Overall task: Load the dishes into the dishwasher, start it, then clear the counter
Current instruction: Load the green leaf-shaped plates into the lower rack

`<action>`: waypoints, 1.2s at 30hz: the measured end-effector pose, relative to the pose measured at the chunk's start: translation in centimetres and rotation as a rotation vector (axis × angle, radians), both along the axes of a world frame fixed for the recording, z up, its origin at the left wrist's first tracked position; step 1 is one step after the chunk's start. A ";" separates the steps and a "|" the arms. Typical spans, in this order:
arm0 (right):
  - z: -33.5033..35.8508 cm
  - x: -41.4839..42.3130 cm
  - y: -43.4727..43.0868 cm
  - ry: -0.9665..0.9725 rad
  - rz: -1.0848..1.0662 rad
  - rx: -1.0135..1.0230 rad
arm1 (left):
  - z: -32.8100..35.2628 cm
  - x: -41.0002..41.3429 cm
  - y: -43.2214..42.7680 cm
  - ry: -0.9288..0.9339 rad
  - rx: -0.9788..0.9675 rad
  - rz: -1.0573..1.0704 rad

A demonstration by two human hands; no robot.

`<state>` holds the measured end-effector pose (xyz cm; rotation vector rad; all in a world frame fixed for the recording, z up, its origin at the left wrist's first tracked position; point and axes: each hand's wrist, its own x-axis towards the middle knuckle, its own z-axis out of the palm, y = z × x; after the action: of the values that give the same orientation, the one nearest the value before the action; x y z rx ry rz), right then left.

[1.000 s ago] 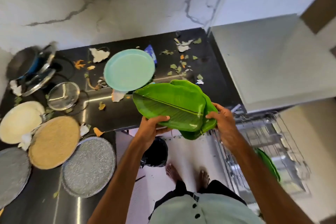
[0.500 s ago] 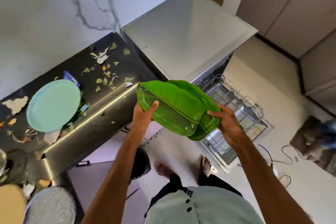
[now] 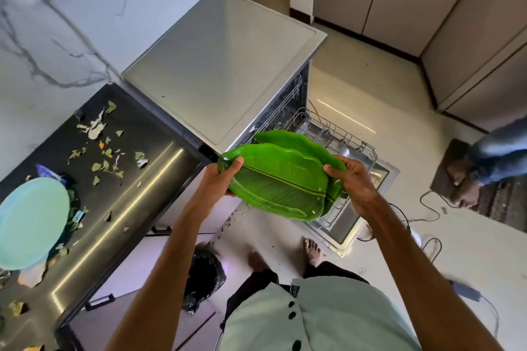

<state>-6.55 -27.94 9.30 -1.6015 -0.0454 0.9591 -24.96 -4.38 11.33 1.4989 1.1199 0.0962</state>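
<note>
Two stacked green leaf-shaped plates are held in the air above the pulled-out dishwasher rack. My left hand grips their left end with the thumb over the rim. My right hand grips the right end, fingers curled over the edge. The dishwasher stands open beside the black counter, its wire rack mostly hidden behind the plates. A light blue round plate lies at the counter's left end.
Leaf scraps and paper bits litter the counter. A black bin bag sits on the floor by my feet. Cables trail across the floor at right, where another person crouches on a mat.
My view has swung right from the counter towards the dishwasher. Both hands carried the green plates right and now hold them over the rack.
</note>
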 end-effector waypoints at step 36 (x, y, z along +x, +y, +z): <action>-38.3 21.1 1.1 -0.124 -0.304 -0.874 | -30.9 31.6 4.6 0.340 0.660 -0.584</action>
<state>14.50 -26.87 -28.98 -2.3722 0.5890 0.6599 6.68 0.22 -19.61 2.4562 0.9001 -0.2235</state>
